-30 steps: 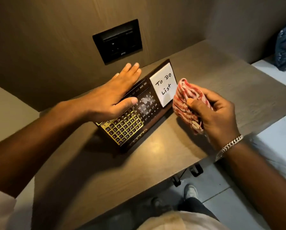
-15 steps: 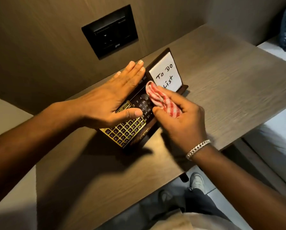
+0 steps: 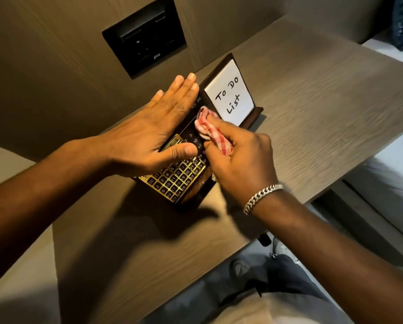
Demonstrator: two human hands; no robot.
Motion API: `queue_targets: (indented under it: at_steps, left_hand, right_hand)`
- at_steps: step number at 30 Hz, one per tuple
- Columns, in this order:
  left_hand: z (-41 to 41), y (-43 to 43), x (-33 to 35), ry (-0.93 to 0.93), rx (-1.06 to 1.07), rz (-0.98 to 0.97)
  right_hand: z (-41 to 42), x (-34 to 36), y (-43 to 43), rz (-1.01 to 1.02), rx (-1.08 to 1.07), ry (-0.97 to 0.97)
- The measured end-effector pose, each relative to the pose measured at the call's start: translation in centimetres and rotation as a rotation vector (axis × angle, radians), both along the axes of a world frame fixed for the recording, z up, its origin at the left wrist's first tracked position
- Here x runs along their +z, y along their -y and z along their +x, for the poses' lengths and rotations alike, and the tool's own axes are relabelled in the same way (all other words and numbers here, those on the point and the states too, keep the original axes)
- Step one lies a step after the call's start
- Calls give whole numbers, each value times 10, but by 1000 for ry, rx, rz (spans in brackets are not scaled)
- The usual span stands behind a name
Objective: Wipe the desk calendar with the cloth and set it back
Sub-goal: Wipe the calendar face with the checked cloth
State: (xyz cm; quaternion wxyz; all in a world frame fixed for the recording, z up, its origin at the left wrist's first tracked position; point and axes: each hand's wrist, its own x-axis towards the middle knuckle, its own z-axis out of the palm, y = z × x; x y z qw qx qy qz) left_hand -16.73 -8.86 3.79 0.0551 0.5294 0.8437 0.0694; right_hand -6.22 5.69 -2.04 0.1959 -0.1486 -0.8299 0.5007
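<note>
Calendar stands on the desk near the wall, tilted back, note pad at its right end. Left hand lies flat, fingers spread, over the top edge, thumb on the face; looks like bracing so the wipe doesn't push it over. Right hand is closed round the bunched cloth, pressing it on the dark date panel by the pad. Versus 0.5 s ago: cloth sits slightly higher, nearer the month row; left hand unchanged. 1 s ago the cloth was off the calendar.

Bare forearms, no sleeves — a silver chain bracelet on the right wrist; dark grey trousers, grey shoes.
</note>
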Motion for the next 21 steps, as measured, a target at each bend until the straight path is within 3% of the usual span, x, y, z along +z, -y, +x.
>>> queue_targets:
  at_steps: [4, 10, 17, 21]
  left_hand:
    - [4, -2, 2, -27, 23, -56]
    - [-5, 2, 4, -12, 10, -168]
    - [-4, 2, 5, 12, 16, -167]
    - [-3, 1, 5, 8, 12, -165]
  right_hand:
    - [11, -2, 7, -53, 117, 23]
    - [-1, 0, -15, 37, 37, 74]
    - [14, -1, -5, -9, 236, 82]
    - [2, -6, -21, 100, 84, 25]
